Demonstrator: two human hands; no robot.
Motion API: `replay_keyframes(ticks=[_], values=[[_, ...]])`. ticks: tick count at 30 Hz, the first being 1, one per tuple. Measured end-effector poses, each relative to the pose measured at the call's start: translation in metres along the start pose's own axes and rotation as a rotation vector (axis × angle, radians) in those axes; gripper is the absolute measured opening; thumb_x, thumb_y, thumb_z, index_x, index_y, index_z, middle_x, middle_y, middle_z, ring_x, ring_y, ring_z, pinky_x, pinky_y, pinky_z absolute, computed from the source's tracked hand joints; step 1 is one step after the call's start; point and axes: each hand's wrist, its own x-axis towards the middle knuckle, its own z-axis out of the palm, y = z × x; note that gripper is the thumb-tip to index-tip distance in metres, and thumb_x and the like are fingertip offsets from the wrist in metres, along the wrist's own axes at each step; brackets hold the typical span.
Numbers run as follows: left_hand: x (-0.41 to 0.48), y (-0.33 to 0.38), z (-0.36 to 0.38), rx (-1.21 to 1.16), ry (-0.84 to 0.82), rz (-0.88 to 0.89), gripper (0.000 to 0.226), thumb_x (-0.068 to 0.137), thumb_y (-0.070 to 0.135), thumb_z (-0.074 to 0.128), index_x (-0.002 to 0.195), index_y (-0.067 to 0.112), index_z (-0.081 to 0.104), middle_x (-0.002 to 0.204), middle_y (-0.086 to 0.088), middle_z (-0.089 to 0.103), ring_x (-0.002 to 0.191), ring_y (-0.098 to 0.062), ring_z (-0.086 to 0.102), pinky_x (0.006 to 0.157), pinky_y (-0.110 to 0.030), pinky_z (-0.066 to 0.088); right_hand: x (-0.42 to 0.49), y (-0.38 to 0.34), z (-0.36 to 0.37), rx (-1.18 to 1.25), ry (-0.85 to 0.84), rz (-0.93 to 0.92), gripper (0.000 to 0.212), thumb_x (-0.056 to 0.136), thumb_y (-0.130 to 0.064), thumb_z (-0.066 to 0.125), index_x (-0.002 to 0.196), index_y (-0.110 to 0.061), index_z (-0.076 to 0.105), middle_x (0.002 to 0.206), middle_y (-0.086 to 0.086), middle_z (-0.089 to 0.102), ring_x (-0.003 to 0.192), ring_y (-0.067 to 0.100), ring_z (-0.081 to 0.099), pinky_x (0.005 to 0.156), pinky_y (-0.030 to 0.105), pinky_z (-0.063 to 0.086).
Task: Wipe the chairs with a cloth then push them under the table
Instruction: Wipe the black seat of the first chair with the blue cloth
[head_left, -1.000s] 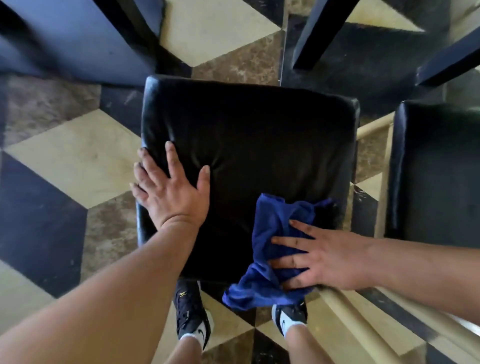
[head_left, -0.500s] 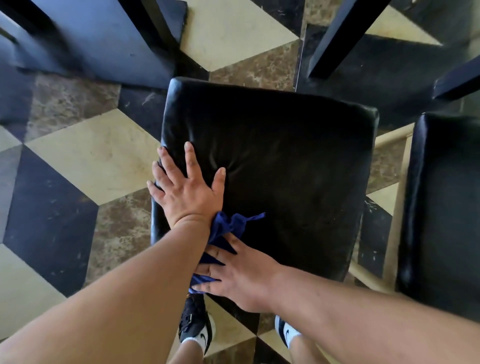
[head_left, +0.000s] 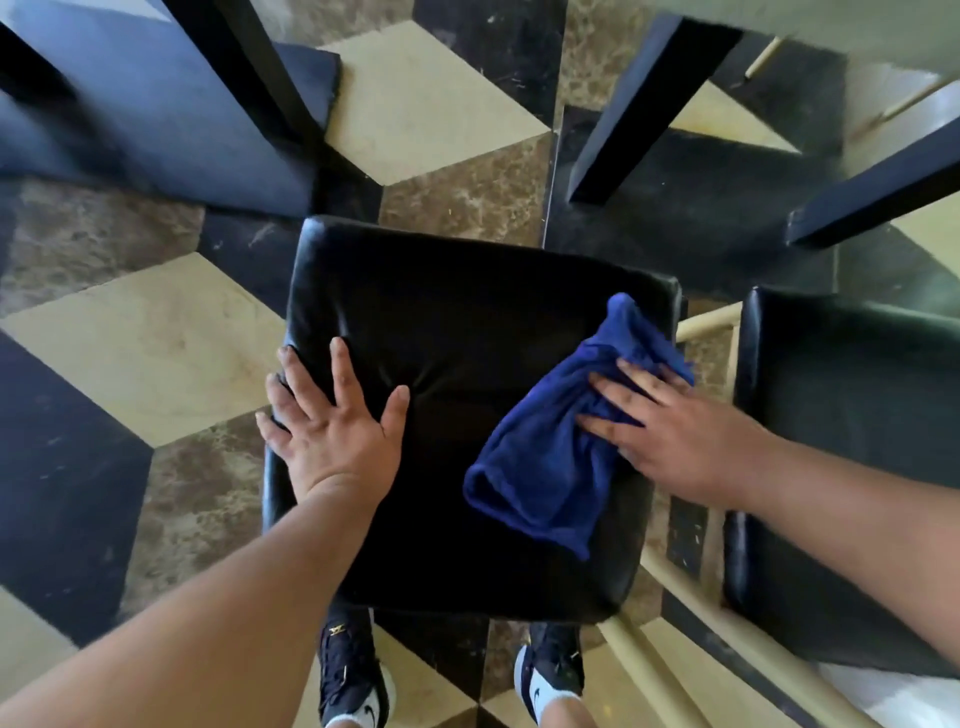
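Observation:
A chair with a black padded seat (head_left: 467, 322) stands right below me. My left hand (head_left: 332, 426) lies flat on the seat's left edge, fingers spread, holding nothing. A crumpled blue cloth (head_left: 561, 447) lies on the right half of the seat. My right hand (head_left: 675, 431) presses down on the cloth's right side near the seat's right edge, fingers extended over it.
A second black-seated chair (head_left: 852, 415) stands close on the right, with pale wooden rails (head_left: 675, 670) between the two. Dark table legs (head_left: 634, 104) and another dark leg (head_left: 878, 192) reach the patterned tile floor (head_left: 145, 343) ahead. My two shoes (head_left: 353, 675) are under the seat's near edge.
My right hand has swept the blue cloth from the seat's near left, beside my left wrist, across to the right edge. My left hand has stayed flat on the seat.

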Motion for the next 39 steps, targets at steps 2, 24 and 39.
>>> replay_keyframes(ticks=[2, 24, 39], values=[[0.0, 0.0, -0.005, -0.008, -0.063, 0.004, 0.089, 0.091, 0.083, 0.016, 0.159, 0.037, -0.016, 0.167, -0.011, -0.028, 0.155, -0.037, -0.013, 0.123, -0.064, 0.001, 0.021, -0.008, -0.013, 0.064, 0.027, 0.134, 0.058, 0.103, -0.044, 0.024, 0.157, -0.03, 0.041, 0.167, 0.014, 0.03, 0.154, 0.046, 0.022, 0.114, 0.07, 0.031], [0.062, -0.025, -0.097, -1.002, -0.576, -0.52, 0.051, 0.106, 0.038, 0.046, 0.144, 0.006, 0.054, 0.138, -0.016, 0.063, 0.127, -0.034, 0.06, 0.076, -0.033, 0.051, 0.177, -0.228, -0.098, 0.251, 0.152, -0.033, 0.066, 0.105, -0.046, 0.029, 0.165, -0.03, 0.009, 0.174, -0.002, -0.007, 0.156, 0.038, -0.02, 0.12, 0.066, -0.012], [0.046, -0.023, -0.038, -0.652, -0.362, -0.347, 0.086, 0.082, 0.083, 0.027, 0.158, 0.053, 0.0, 0.17, 0.002, 0.022, 0.148, -0.039, 0.03, 0.12, -0.063, 0.021, 0.128, -0.214, -0.052, 0.148, 0.082, -0.342, 0.056, 0.106, -0.038, 0.032, 0.16, -0.044, 0.024, 0.174, -0.001, 0.006, 0.157, 0.038, -0.003, 0.121, 0.068, -0.005]])
